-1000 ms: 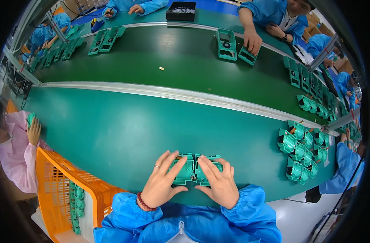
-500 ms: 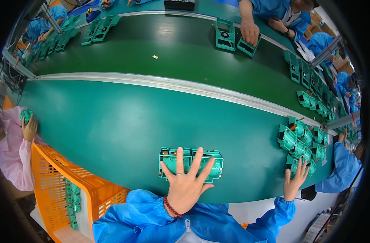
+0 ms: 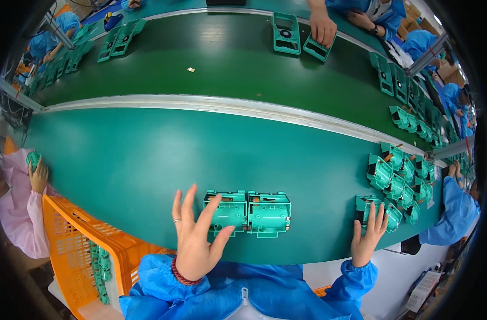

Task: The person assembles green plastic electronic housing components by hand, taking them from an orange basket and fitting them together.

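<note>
Two green plastic housings, the left one (image 3: 230, 214) and the right one (image 3: 268, 216), lie side by side on the green table before me, with wiring along their far edges. My left hand (image 3: 196, 240) is open at the left housing, fingers spread and raised, forefinger and thumb overlapping its left side; contact cannot be made out. To the right, my right hand (image 3: 368, 237) grips another green housing (image 3: 365, 205), thumb at its near left side and fingers over its right part. That housing sits at the left front of a group of similar housings (image 3: 397, 188).
An orange crate (image 3: 94, 224) holding green parts stands at the lower left. A metal rail (image 3: 201, 106) separates my table from a dark green belt (image 3: 222, 69) carrying more green casings. Across it, a co-worker's hand (image 3: 322, 31) touches a casing; a pink-sleeved person sits at left.
My left hand has shifted left off the middle of the two housings. My right hand has moved left, bringing one housing away from the group. The view has shifted slightly.
</note>
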### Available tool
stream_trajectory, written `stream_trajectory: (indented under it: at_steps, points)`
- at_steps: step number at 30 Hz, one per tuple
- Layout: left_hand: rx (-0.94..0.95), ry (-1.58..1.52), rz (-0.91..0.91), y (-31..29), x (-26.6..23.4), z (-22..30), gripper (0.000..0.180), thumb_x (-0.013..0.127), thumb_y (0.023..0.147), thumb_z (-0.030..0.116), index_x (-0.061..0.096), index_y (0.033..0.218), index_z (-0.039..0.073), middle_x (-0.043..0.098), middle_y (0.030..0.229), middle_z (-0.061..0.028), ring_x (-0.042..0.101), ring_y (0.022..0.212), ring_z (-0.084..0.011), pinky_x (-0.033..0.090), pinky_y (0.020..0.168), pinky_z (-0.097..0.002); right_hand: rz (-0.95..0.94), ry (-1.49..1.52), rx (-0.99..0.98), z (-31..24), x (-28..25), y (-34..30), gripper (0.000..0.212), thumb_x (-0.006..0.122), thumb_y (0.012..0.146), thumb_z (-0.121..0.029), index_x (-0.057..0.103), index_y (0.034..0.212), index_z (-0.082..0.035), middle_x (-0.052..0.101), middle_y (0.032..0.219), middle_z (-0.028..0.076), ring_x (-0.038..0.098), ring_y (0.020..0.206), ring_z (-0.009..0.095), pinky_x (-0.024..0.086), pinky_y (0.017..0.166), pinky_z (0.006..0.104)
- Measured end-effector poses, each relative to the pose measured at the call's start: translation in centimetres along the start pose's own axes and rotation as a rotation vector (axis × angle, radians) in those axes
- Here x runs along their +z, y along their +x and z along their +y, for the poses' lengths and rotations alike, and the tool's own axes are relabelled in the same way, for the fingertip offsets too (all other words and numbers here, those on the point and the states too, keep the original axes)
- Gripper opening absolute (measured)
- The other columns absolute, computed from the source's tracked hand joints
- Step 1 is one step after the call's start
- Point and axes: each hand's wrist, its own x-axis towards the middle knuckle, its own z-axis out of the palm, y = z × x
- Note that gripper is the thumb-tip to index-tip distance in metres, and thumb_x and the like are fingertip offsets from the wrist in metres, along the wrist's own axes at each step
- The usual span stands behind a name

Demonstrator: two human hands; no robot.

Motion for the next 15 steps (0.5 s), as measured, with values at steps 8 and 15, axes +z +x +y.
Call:
stream_trajectory:
  at_steps: [8,15]
  points:
    - [-0.051,0.052,0.032,0.5,1.9,0.8,0.055,0.067,0.072,0.015,0.043,0.119,0.002,0.029,0.129,-0.0237,0.022,0.120,-0.0477,0.024,0.096,-0.0519,-0.154,0.187,-0.149,-9.5,-0.6,-0.8,0.058,0.069,0.068,-0.012,0.048,0.122,-0.012,0.028,0.136,0.018,0.023,0.118,0.045,0.029,0.092,0.0506]
    - [-0.062,-0.015,0.016,0.5,2.8,0.4,0.055,0.067,0.072,0.012,0.041,0.119,0.000,0.038,0.122,-0.0221,0.036,0.113,-0.0411,0.030,0.094,-0.0459,-0.195,0.247,-0.192,-10.5,-0.6,-1.3,0.058,0.071,0.068,-0.014,0.049,0.121,-0.013,0.027,0.136,0.018,0.021,0.118,0.046,0.030,0.090,0.0516]
